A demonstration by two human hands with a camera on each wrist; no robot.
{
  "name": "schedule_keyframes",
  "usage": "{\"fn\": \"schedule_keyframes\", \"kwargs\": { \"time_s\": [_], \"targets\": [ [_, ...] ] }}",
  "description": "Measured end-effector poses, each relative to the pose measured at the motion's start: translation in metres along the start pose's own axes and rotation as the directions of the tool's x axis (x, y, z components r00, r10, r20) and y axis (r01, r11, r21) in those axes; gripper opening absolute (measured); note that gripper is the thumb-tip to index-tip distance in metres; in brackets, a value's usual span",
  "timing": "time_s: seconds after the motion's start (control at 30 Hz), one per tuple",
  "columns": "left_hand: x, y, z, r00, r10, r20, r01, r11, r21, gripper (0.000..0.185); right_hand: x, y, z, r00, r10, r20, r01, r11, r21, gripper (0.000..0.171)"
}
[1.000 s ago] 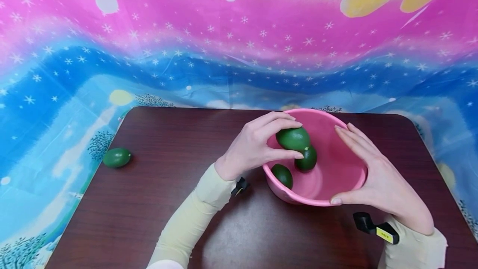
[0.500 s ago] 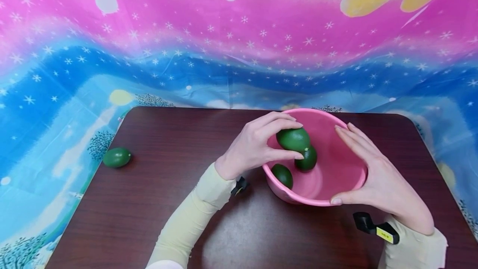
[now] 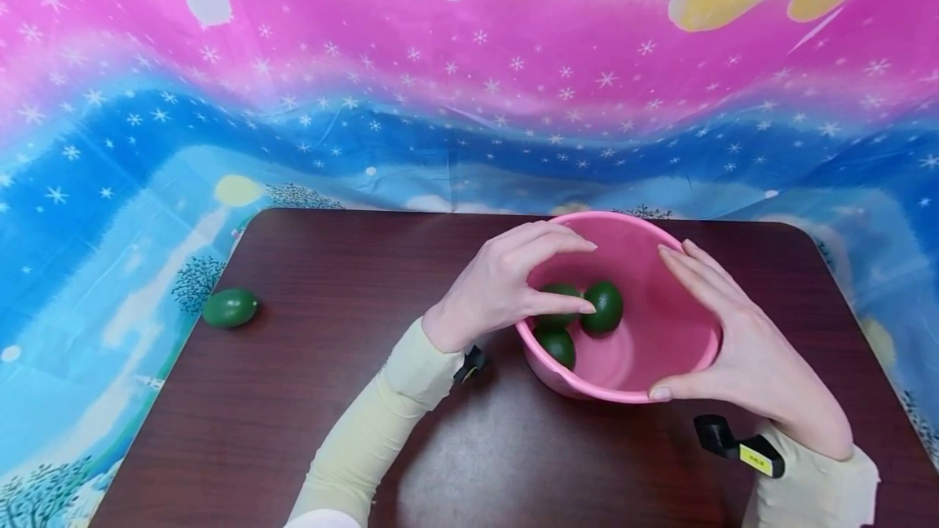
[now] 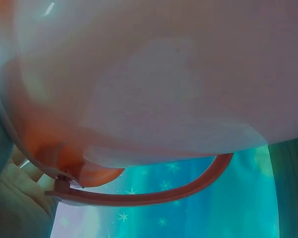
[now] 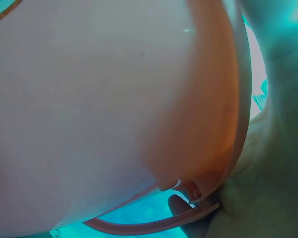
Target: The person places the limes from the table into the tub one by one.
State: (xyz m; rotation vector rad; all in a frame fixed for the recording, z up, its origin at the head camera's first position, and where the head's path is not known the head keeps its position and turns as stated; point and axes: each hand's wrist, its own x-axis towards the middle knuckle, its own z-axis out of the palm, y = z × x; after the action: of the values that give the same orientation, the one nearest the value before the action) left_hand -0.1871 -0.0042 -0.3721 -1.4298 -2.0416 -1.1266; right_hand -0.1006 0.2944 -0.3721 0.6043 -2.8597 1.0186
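A pink bucket stands on the table with several green limes inside. One lime lies near its middle. Another lime sits by the front left wall, and a third is partly covered by my left thumb. My left hand reaches over the left rim, thumb and fingers spread apart with nothing between them. On the opposite side my right hand holds the bucket, with its thumb on the front rim and its fingers over the back right rim. The left wrist view shows the bucket's outer wall and handle.
Another lime lies alone near the left edge of the dark wooden table. Behind the table hangs a pink and blue patterned cloth. The bucket's handle hangs below the rim in the right wrist view.
My left hand has let go of a lime, which has dropped into the bucket beside the other two. Both hands have stayed in about the same place.
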Motion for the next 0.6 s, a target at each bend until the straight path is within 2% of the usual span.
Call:
{"fn": "schedule_keyframes", "kwargs": {
  "time_s": [0.1, 0.33, 0.6],
  "targets": [
    [0.0002, 0.0001, 0.0, 1.0, 0.007, 0.001, -0.007, 1.0, 0.02, 0.062, 0.0002, 0.0001, -0.0003, 1.0, -0.005, -0.004, 0.005, 1.0, 0.008, 0.135],
    [-0.0011, 0.0004, 0.0, 1.0, -0.011, 0.004, 0.01, 0.999, 0.034, 0.06, 0.0006, -0.0004, 0.0003, 1.0, 0.011, -0.003, -0.012, 0.999, -0.044, 0.135],
    [-0.0017, -0.0004, 0.0013, 1.0, 0.0, -0.011, 0.0, 0.999, 0.043, 0.059, 0.0011, -0.0006, 0.0002, 1.0, 0.013, 0.0, -0.013, 1.0, -0.028, 0.136]
  ]
}}
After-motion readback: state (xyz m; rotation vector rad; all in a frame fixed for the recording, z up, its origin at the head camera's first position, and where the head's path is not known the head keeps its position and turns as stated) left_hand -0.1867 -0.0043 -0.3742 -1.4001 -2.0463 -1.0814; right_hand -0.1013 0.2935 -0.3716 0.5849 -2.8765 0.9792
